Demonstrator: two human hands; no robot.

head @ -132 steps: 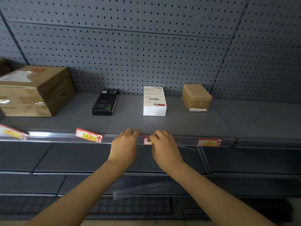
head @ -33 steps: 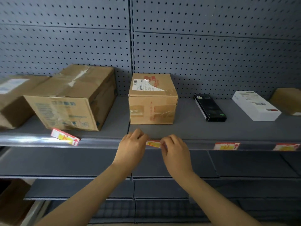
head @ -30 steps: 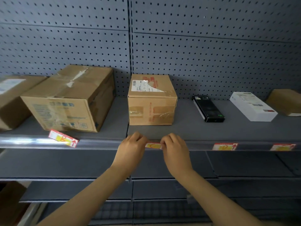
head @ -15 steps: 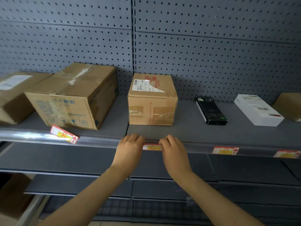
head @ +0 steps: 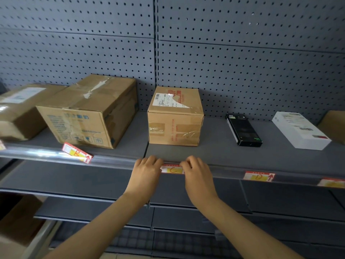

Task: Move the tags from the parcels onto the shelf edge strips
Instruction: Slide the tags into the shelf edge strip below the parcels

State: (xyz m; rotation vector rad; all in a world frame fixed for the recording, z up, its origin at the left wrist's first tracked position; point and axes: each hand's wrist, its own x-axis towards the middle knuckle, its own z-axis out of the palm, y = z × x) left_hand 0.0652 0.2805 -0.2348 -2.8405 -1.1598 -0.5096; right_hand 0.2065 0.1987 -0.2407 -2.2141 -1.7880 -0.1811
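A red-and-yellow tag marked C (head: 171, 169) sits in the clear shelf edge strip (head: 115, 160), below a small taped cardboard parcel (head: 174, 116). My left hand (head: 147, 171) pinches the tag's left end with curled fingers, and my right hand (head: 196, 171) pinches its right end. A tag marked B (head: 77, 152) lies tilted and loose on the strip to the left, in front of a large cardboard parcel (head: 89, 111). To the right, a tag marked D (head: 258, 176) sits flat in the strip, and another tag (head: 331, 182) shows at the right edge.
Another cardboard parcel (head: 18, 109) stands at the far left. A black flat box (head: 243, 129), a white box (head: 300, 130) and part of a brown box (head: 335, 126) lie on the shelf to the right. Grey pegboard backs the shelf; lower shelves run beneath.
Since 4.4 s ago my view and hands shifted left from the white box's tag to the C tag. Over the last second both hands stay on it as it settles level in the strip.
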